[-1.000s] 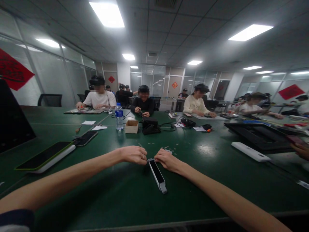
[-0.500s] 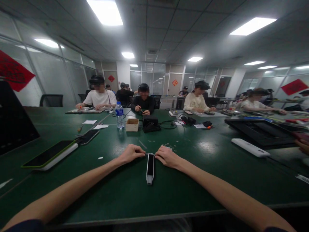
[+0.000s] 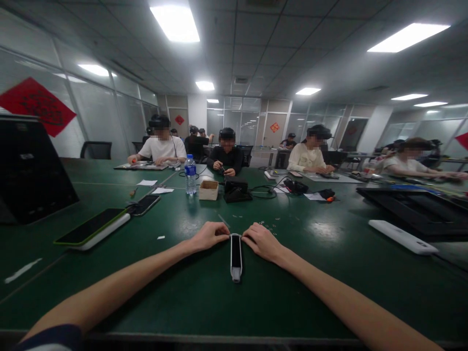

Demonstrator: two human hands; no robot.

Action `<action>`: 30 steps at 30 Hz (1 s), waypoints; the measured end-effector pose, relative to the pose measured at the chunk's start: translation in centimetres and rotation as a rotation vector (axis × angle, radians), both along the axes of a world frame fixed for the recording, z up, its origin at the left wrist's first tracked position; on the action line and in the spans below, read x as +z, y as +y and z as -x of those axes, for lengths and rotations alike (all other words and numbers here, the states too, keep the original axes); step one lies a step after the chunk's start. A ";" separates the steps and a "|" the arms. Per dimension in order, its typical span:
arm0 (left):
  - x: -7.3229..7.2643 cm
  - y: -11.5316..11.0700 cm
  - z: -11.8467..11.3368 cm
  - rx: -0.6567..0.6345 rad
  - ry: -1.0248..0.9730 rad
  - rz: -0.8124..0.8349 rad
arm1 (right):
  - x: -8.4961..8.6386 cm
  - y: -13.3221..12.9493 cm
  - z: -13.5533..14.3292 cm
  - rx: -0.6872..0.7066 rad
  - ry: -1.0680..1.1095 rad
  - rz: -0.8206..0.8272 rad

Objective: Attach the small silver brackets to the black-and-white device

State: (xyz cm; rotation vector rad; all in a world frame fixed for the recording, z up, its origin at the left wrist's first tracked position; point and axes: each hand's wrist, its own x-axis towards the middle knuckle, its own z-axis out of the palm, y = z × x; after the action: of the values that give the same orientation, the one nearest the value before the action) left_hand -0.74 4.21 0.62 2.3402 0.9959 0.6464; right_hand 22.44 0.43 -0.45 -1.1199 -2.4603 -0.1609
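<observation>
On the green table before me lies a slim, white pen-shaped device (image 3: pixel 236 256) with a long black screen, its narrower grey tip toward me. My left hand (image 3: pixel 210 236) is closed in a pinch at the device's far left corner. Opposite it, my right hand (image 3: pixel 262 241) has its thumb and fingers drawn together at the far right corner. Whether something small sits between the fingertips is too fine to make out. Several tiny pale bits (image 3: pixel 272 226) are scattered just beyond my right hand.
A water bottle (image 3: pixel 190 174), a small open box (image 3: pixel 208 190) and a black device (image 3: pixel 236 189) stand ahead. Leftward are a green-edged phone (image 3: pixel 91 226) and a dark monitor (image 3: pixel 32 170). A white bar (image 3: pixel 402 236) and black frame (image 3: pixel 413 209) lie right. Several people sit across the table.
The view has turned a little to the left, so everything appears shifted right. Both hands stay at the far end of the pen-shaped device, with little visible finger movement.
</observation>
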 end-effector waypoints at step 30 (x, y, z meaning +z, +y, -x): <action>-0.7 7.6 11.5 0.679 0.628 -0.331 | -0.1 -0.1 -0.2 -0.023 -0.024 0.031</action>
State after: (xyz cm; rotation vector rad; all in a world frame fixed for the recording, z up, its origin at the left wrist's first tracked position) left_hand -12.28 11.76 -0.05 2.5287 2.1628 0.3082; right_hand 22.65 0.37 -0.57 -1.1664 -2.4800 -0.1443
